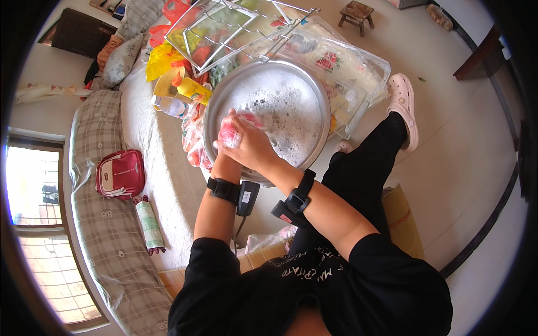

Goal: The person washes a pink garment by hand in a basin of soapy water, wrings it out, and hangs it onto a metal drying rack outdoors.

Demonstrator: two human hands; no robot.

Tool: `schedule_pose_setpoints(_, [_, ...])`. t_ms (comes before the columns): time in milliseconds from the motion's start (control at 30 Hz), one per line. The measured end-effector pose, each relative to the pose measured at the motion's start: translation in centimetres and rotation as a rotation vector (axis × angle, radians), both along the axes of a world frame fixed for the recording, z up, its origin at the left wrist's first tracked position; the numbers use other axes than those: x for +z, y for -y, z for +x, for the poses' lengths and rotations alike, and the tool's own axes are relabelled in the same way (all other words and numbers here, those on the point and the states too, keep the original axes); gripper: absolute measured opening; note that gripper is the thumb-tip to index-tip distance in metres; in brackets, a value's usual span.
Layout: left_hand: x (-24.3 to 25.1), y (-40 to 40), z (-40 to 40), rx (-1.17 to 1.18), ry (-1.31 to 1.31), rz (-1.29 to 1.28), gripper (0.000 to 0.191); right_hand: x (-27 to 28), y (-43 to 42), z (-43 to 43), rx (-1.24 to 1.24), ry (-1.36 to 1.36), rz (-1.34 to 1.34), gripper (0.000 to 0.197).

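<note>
A round stainless steel basin [311, 155] stands before me with foamy, bubbly water in it. Over its near left side, both my hands are pressed together around a soapy pink cloth or sponge [229, 133]; suds cling to it. My right hand [254, 140] lies on top, fingers bent over the pink thing. Beneath it my left hand [227, 158] is mostly hidden, with little more than the wrist end showing. Just left of the basin are a yellow squeeze bottle [194, 90] with an orange cap and a clear plastic bottle [169, 106].
A metal wire rack [248, 31] overhangs the basin's far side, above plastic bags of produce. Clear plastic covers [336, 59] lie at the right. A red backpack [120, 174] and a rolled green-and-white bundle [150, 224] sit to my left. A small wooden stool [356, 16] stands beyond.
</note>
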State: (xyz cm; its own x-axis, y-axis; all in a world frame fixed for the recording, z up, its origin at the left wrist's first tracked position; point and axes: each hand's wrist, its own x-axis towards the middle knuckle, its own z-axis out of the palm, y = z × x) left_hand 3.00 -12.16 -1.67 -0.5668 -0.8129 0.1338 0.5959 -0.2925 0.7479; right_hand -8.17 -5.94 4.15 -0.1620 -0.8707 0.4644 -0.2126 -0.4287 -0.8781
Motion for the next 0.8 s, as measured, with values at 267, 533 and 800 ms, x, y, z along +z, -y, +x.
schedule_pose_setpoints(267, [3.1, 0.2, -4.6, 0.642, 0.754, 0.480, 0.039, -4.6, 3.2, -3.9, -0.131, -0.180, 0.606, 0.020])
schedule_pose_setpoints(533, [0.8, 0.3, -2.1, 0.506, 0.999, 0.203, 0.043, -7.5, 1.8, -2.8, -0.093, -0.443, 0.565, 0.059])
schedule_pose_setpoints(800, [-9.6, 2.4, 5.2, 0.382, 1.371, 0.030, 0.070, -9.9, 2.4, -0.7, 0.163, -0.476, 0.641, 0.029])
